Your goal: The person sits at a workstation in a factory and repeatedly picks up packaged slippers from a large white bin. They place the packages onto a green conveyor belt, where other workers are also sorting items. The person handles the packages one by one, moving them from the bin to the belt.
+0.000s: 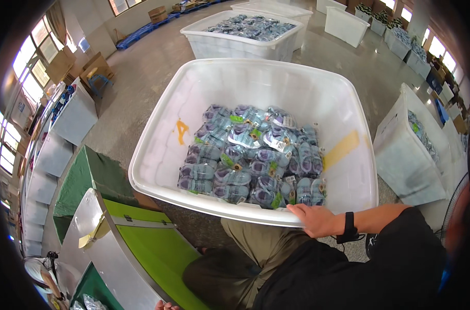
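Observation:
Before me stands a large white plastic bin (147, 155). Packed in its bottom are several clear-bagged pairs of purple and light-blue shoes (245, 137), some with green tags. My right hand (317, 220), with a black band on the wrist, grips the bin's near rim right of the middle; part of its fingers is hidden. Only some fingertips of my left hand (166, 306) show at the bottom edge, beside the grey metal worktop (126, 268); whether they hold anything cannot be seen.
A bright green panel (147, 227) runs along the worktop's side, with a dark green box (85, 178) behind it. Another white bin (235, 46) of bagged goods stands ahead; a white bin (405, 155) is at right. More bins line the left. A fan (454, 206) sits far right.

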`<state>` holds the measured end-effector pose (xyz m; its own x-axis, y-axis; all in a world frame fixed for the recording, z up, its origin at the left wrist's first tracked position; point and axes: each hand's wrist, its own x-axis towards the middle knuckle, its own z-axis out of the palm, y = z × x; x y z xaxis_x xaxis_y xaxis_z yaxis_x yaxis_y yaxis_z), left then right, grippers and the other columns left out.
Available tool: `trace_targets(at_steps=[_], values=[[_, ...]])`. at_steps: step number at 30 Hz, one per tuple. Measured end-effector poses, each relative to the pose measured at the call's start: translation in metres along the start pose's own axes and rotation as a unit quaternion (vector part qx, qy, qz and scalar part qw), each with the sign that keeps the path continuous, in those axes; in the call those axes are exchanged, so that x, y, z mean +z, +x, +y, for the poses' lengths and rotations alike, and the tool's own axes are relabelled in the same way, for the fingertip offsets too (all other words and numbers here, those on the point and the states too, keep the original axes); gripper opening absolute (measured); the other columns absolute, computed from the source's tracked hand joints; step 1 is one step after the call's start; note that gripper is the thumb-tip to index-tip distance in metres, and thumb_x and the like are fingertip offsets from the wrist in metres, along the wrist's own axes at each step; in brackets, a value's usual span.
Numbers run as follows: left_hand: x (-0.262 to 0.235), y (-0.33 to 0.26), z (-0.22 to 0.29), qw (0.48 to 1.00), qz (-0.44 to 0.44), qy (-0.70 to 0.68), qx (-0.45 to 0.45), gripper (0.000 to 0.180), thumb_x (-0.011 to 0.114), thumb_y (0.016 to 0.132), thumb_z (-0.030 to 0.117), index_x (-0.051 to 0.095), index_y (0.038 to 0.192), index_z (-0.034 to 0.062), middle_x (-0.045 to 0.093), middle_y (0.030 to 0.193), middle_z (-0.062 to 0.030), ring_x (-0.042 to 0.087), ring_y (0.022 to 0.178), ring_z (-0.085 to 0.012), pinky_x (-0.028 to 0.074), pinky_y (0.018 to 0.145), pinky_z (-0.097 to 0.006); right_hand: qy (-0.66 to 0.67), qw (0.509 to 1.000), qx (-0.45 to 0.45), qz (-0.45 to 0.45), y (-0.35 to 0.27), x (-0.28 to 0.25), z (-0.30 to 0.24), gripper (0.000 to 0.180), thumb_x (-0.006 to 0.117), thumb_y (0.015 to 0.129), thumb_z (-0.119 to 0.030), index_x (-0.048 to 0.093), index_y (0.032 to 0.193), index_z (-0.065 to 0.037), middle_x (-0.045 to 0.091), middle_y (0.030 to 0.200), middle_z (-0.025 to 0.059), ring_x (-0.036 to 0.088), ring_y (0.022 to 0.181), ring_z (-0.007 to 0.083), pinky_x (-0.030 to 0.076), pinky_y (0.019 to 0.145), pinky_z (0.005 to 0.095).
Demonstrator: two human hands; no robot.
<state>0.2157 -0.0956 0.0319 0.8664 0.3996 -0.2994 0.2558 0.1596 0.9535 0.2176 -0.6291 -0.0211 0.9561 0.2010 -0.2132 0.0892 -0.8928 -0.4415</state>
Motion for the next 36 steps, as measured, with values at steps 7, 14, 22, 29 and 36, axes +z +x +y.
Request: trace_targets(at_steps=[7, 14, 22, 29, 36], values=[[0.004, 0.001, 0.001, 0.999, -0.007, -0.025, 0.018, 0.022, 0.063, 0.105, 0.006, 0.064, 0.127, 0.0027, 0.073, 0.103, -0.0097, 0.069, 0.082, -0.0156, 0.055, 0.066, -0.023, -0.06, 0.998, -0.02, -0.014, 0.015, -0.004, -0.004, 0.073, 0.065, 0.08, -0.004, 0.038, 0.146, 0.011, 0.059, 0.126, 0.0291, 0.07, 0.079, 0.0423, 0.058, 0.064, 0.0482], [-0.002, 0.007, -0.001, 1.0, -0.017, -0.015, 0.014, 0.023, 0.065, 0.102, 0.003, 0.064, 0.125, 0.0001, 0.074, 0.103, -0.0106, 0.07, 0.082, -0.0161, 0.054, 0.064, -0.023, -0.04, 0.999, -0.015, -0.001, 0.022, -0.008, -0.009, 0.06, 0.069, 0.074, -0.004, 0.046, 0.128, 0.008, 0.061, 0.109, 0.0217, 0.069, 0.072, 0.0402, 0.055, 0.059, 0.0501], [0.01, -0.002, -0.007, 0.997, -0.041, 0.045, 0.05, 0.015, 0.067, 0.098, 0.003, 0.067, 0.113, 0.0021, 0.074, 0.093, -0.0071, 0.068, 0.075, -0.0133, 0.05, 0.06, -0.022, -0.041, 0.996, -0.039, 0.063, 0.04, 0.019, -0.012, 0.061, 0.076, 0.067, -0.006, 0.051, 0.121, 0.01, 0.062, 0.093, 0.0204, 0.069, 0.069, 0.0354, 0.053, 0.052, 0.0461], [0.013, -0.033, -0.01, 0.998, -0.034, 0.044, 0.032, 0.023, 0.065, 0.1, 0.007, 0.063, 0.122, 0.0017, 0.073, 0.097, -0.0089, 0.067, 0.078, -0.0178, 0.051, 0.066, -0.026, -0.073, 0.995, -0.021, 0.061, 0.062, 0.035, -0.032, 0.06, 0.077, 0.066, -0.012, 0.054, 0.116, 0.011, 0.064, 0.094, 0.0203, 0.068, 0.069, 0.0314, 0.053, 0.051, 0.0437], [-0.005, -0.031, -0.022, 0.996, -0.084, -0.016, 0.026, 0.047, 0.068, 0.097, 0.009, 0.054, 0.141, 0.0, 0.067, 0.117, -0.0142, 0.069, 0.096, -0.0251, 0.058, 0.081, -0.037, 0.015, 0.998, -0.039, 0.055, 0.055, 0.023, -0.011, 0.055, 0.075, 0.079, -0.028, 0.054, 0.12, 0.001, 0.067, 0.107, 0.0236, 0.071, 0.087, 0.0438, 0.056, 0.071, 0.0544]])
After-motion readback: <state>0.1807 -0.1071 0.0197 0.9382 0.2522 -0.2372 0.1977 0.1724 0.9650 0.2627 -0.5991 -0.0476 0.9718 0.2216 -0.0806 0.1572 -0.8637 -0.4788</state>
